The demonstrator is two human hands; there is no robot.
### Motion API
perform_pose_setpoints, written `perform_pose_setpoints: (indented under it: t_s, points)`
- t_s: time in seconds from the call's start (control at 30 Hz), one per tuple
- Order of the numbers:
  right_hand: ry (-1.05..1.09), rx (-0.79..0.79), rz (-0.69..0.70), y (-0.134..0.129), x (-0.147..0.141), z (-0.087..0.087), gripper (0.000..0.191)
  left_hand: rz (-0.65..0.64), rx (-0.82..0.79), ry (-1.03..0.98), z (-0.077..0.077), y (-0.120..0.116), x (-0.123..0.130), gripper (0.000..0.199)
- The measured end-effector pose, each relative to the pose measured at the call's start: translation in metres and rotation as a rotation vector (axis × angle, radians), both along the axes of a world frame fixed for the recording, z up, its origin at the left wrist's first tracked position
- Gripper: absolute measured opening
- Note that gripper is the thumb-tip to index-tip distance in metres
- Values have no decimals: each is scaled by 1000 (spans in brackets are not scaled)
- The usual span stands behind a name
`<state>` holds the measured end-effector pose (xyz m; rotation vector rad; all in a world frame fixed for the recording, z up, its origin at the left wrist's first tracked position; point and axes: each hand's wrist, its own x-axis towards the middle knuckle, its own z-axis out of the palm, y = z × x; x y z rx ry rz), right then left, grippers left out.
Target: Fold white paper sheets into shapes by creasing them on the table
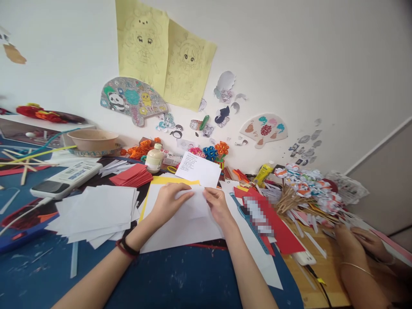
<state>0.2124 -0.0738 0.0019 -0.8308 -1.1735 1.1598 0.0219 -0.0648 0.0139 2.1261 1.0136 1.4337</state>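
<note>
My left hand (169, 201) and my right hand (219, 207) pinch the upper edge of a white sheet of paper (195, 206) between thumb and fingers, a short gap apart. Under it lies a larger white sheet (180, 236) on the blue table cover. A yellow sheet (145, 201) shows at the left and behind my fingers. Just beyond my hands leans a white card with handwriting (199, 169). Left of my left hand is a loose stack of white paper (96, 212). A blue ruler (257, 234) lies to the right of my right hand, near red paper (280, 223).
Behind stand a glue bottle (154, 159), red paper slips (131, 175) and colourful craft flowers (210, 153). A power strip (67, 178) and a beige bowl (93, 140) are at left. Paper flowers on sticks (305, 189) lie at right, near another person's hands (357, 240).
</note>
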Motion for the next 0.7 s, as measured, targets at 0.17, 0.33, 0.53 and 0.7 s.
perform_pose_setpoints:
  t_s: [0.17,0.33,0.53,0.7]
  points:
    - [17,33,-158,0,5,4,31,-176,-536,-341,7,-3,-2,33]
    - [-259,-88,71,-5,2,3,42,-347,-766,-221,-14,7,2,37]
    - [-368,-156,76,1,4,-15,31,-261,-608,48,-23,6,8,33]
    - [-350,-164,109,2,5,-14,29,-238,-447,138,-22,7,9,21]
